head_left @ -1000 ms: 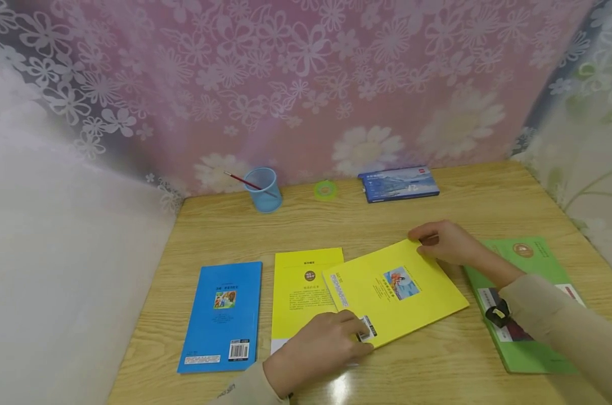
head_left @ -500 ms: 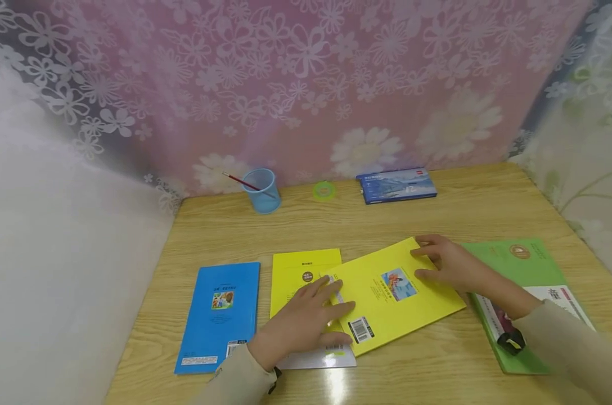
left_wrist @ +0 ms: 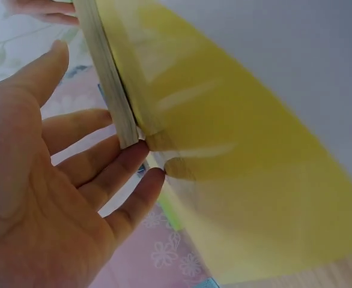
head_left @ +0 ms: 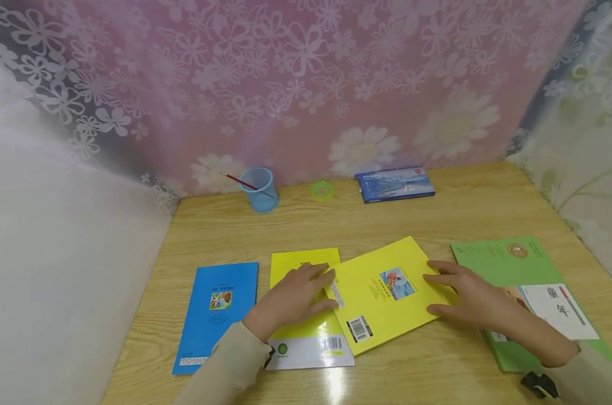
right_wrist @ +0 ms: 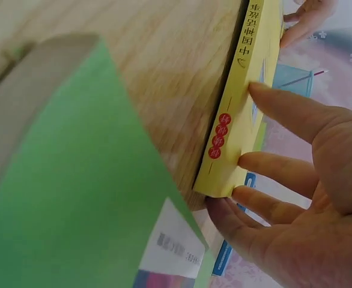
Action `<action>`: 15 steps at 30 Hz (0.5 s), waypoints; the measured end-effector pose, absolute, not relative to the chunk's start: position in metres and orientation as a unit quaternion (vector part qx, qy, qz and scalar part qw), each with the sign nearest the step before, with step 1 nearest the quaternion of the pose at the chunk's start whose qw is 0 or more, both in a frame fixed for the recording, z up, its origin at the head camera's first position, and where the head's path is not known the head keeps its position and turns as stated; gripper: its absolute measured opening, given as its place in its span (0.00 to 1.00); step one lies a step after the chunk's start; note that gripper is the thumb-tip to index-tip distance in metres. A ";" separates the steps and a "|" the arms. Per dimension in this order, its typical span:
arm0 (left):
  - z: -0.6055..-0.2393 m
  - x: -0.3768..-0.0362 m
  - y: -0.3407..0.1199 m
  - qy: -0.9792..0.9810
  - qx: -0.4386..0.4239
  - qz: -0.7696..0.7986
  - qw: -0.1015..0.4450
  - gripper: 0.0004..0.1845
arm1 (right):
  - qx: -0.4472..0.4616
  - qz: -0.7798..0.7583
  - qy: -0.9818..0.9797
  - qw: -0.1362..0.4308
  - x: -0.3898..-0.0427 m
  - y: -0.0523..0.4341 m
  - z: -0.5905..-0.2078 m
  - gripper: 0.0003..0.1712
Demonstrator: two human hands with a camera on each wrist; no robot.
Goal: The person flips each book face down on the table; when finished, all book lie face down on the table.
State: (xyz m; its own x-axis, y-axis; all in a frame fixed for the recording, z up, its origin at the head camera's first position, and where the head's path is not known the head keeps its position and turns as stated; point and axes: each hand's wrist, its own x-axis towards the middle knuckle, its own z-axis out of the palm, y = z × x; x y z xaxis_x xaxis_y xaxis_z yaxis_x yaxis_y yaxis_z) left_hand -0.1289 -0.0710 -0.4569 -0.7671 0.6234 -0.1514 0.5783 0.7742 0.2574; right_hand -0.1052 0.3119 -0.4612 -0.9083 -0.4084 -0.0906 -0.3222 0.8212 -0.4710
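A tilted yellow book (head_left: 387, 295) lies face down in the middle of the wooden table (head_left: 468, 214), partly over a second yellow book (head_left: 300, 261). My left hand (head_left: 298, 292) lies flat on that second book, its straight fingertips (left_wrist: 141, 151) against the tilted book's page edge (left_wrist: 113, 84). My right hand (head_left: 463, 293) is at the opposite side, with straight fingers (right_wrist: 266, 165) pressing on the spine (right_wrist: 236, 114). Neither hand grips anything.
A blue book (head_left: 215, 315) lies to the left and a green book (head_left: 526, 270) to the right, under my right forearm. Along the back wall stand a blue cup (head_left: 259, 189) holding a red pencil, a green tape roll (head_left: 322, 190) and a blue box (head_left: 394, 184).
My left hand moved from the tilted book's near corner up to its left edge. My right hand slid from the far corner down to the right edge, uncovering more of the green book.
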 end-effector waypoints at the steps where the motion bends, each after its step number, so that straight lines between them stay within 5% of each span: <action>1: -0.457 -0.130 -0.070 0.936 0.319 0.097 0.114 0.40 | -0.190 -0.230 0.950 0.096 -0.104 0.312 -0.461 0.41; 15: -0.462 -0.130 -0.062 0.944 0.305 0.078 0.100 0.39 | -0.220 -0.220 0.942 0.123 -0.104 0.321 -0.459 0.49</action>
